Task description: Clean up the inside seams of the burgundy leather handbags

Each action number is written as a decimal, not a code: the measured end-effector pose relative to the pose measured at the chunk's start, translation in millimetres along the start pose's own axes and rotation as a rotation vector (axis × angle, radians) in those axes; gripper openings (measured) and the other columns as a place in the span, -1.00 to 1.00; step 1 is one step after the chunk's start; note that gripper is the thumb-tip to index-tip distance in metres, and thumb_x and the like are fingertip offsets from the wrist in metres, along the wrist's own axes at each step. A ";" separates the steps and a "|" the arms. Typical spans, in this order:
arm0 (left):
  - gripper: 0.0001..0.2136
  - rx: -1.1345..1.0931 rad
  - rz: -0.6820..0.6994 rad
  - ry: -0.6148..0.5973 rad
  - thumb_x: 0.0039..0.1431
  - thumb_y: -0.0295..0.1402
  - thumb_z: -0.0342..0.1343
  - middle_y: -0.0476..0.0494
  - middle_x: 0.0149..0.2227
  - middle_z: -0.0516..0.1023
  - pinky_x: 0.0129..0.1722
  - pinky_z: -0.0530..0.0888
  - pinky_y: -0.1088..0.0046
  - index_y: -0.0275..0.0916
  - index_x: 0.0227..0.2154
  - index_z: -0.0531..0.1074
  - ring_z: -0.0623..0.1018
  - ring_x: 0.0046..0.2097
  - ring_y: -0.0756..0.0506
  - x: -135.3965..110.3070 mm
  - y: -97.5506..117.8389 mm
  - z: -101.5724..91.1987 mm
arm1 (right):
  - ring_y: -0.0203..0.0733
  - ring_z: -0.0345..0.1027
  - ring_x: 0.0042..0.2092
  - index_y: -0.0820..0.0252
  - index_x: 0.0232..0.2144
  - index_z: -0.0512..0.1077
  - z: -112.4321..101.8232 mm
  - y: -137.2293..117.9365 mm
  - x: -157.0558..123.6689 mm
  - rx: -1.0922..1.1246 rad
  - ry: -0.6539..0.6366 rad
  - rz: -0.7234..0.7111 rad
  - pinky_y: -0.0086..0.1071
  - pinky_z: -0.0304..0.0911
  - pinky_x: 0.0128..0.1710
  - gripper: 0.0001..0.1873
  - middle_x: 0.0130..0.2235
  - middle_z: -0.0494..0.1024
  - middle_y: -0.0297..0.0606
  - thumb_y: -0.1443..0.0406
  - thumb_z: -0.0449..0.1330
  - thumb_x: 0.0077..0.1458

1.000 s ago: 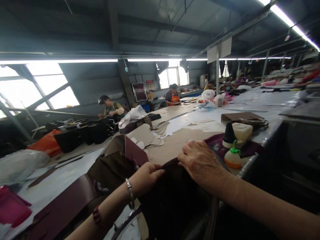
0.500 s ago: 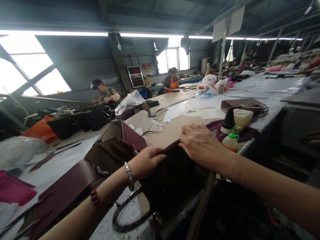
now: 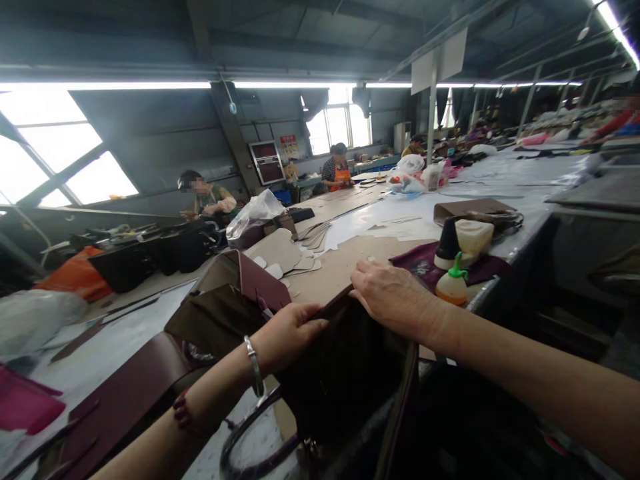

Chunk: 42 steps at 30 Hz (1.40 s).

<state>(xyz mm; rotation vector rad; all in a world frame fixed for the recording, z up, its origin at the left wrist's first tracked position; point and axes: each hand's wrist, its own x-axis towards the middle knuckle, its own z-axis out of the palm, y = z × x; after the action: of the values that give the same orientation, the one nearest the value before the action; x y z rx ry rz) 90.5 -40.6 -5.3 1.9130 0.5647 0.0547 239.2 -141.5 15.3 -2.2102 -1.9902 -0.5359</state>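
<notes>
Dark bag (image 3: 330, 377) under both hands. Left hand (image 3: 287, 339) pinching its rim (image 3: 336, 304); right hand (image 3: 383, 290) gripping same rim, just beyond. Handle (image 3: 227, 445), below left hand, looks attached. Rim apparently unfinished; what's left, can't tell. Bottle (image 3: 451, 289) right of right hand.

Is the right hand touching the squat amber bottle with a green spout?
No, the right hand grips the dark brown fabric, apart from that bottle.
</notes>
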 end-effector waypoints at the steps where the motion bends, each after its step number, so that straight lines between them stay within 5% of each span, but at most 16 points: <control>1: -0.71 0.008 0.000 0.007 -0.07 -0.25 0.01 -0.10 -0.43 0.46 -0.33 0.39 0.40 -0.36 -0.32 0.37 0.44 -0.38 -0.08 -0.1 0.0 0.2 | -0.15 0.31 -0.34 0.30 -0.42 0.37 -0.2 0.1 0.1 0.010 -0.020 0.010 -0.40 0.16 -0.43 -0.84 -0.36 0.41 -0.15 0.34 0.01 0.05; 11: -0.69 0.020 -0.006 0.011 -0.09 -0.24 0.05 -0.12 -0.38 0.49 -0.32 0.39 0.40 -0.35 -0.29 0.39 0.46 -0.35 -0.10 0.6 1.1 0.0 | -0.14 0.36 -0.34 0.26 -0.42 0.36 0.1 3.3 1.0 0.114 -0.082 0.056 -0.38 0.18 -0.38 -0.83 -0.37 0.45 -0.16 0.31 0.00 0.06; 17: -0.60 -0.060 -0.035 -0.093 -0.13 -0.18 0.10 -0.08 -0.44 0.48 -0.38 0.38 0.49 -0.33 -0.22 0.38 0.45 -0.40 -0.06 9.9 13.1 2.3 | -0.18 0.35 -0.34 0.27 -0.41 0.38 -0.4 4.3 0.6 0.129 -0.064 0.036 -0.41 0.17 -0.38 -0.82 -0.38 0.45 -0.15 0.32 -0.01 0.05; 23: -0.66 0.291 0.129 -0.004 0.01 -0.15 -0.06 -0.03 -0.51 0.42 -0.46 0.29 0.56 -0.34 -0.37 0.42 0.37 -0.45 -0.01 25.7 14.3 7.0 | -0.19 0.34 -0.35 0.24 -0.39 0.38 -0.5 2.4 -3.8 0.132 -0.049 -0.007 -0.42 0.17 -0.39 -0.84 -0.38 0.45 -0.18 0.34 0.00 0.05; 31: -0.69 0.325 0.147 0.022 0.05 -0.22 -0.12 -0.10 -0.37 0.48 -0.30 0.32 0.51 -0.33 -0.31 0.40 0.42 -0.31 -0.09 23.7 14.7 8.4 | -0.18 0.33 -0.34 0.25 -0.40 0.37 1.9 3.7 -4.7 0.168 -0.025 -0.034 -0.42 0.16 -0.37 -0.84 -0.39 0.45 -0.19 0.35 -0.01 0.05; 42: -0.70 0.312 0.129 0.082 0.05 -0.24 -0.14 -0.06 -0.52 0.42 -0.48 0.26 0.57 -0.34 -0.45 0.42 0.33 -0.47 -0.01 19.5 23.9 15.1 | -0.17 0.33 -0.35 0.25 -0.41 0.36 1.5 0.9 -3.9 0.148 -0.024 0.014 -0.41 0.14 -0.41 -0.84 -0.40 0.45 -0.18 0.33 -0.01 0.05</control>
<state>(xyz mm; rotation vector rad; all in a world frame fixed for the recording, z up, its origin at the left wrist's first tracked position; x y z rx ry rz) 120.8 -52.8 5.3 2.2587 0.5269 0.1348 240.1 -144.8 12.7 -2.1500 -1.9557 -0.3493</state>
